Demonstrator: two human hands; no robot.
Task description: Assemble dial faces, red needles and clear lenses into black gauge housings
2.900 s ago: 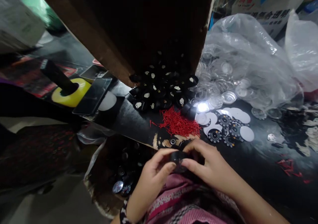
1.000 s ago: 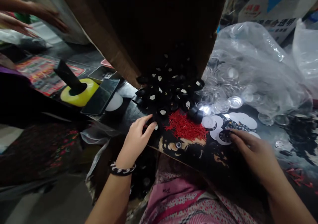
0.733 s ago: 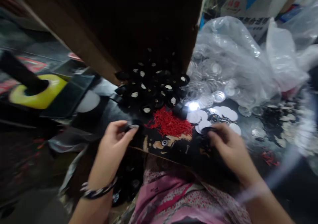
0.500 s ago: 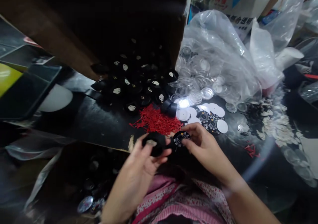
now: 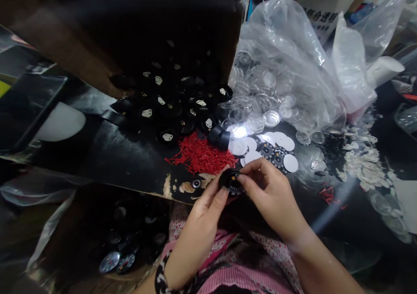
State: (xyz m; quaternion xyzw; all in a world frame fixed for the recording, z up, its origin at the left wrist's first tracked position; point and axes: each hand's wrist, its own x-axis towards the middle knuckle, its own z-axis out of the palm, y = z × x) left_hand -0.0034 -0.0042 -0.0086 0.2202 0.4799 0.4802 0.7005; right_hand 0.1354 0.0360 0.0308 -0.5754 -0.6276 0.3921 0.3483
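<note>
My left hand [image 5: 205, 207] is closed around a small round black housing [image 5: 223, 177], its open side now turned up toward me. A black printed dial disc [image 5: 235, 186] with white markings and an orange patch lies at the housing's mouth. My right hand [image 5: 270, 194] pinches the right edge of that disc between thumb and fingers. Whether the disc sits fully inside the housing I cannot tell. Just beyond my hands is a heap of red pointers [image 5: 203, 154]. White-backed and black printed discs [image 5: 278, 158] lie behind my right hand.
Black housings [image 5: 167, 136] with pale plates spill from a dark cardboard box [image 5: 107, 64]. Clear round covers [image 5: 257, 90] pile beside a plastic bag [image 5: 289, 33]. A lit flashlight [image 5: 221, 137] lies by the discs. Pale small plates [image 5: 360, 159] are at right. Finished-looking dials [image 5: 110, 262] sit below the table edge.
My left hand has turned the housing from its back to its open side and moved right. The dial disc is now at the housing's mouth, still pinched by my right hand.
</note>
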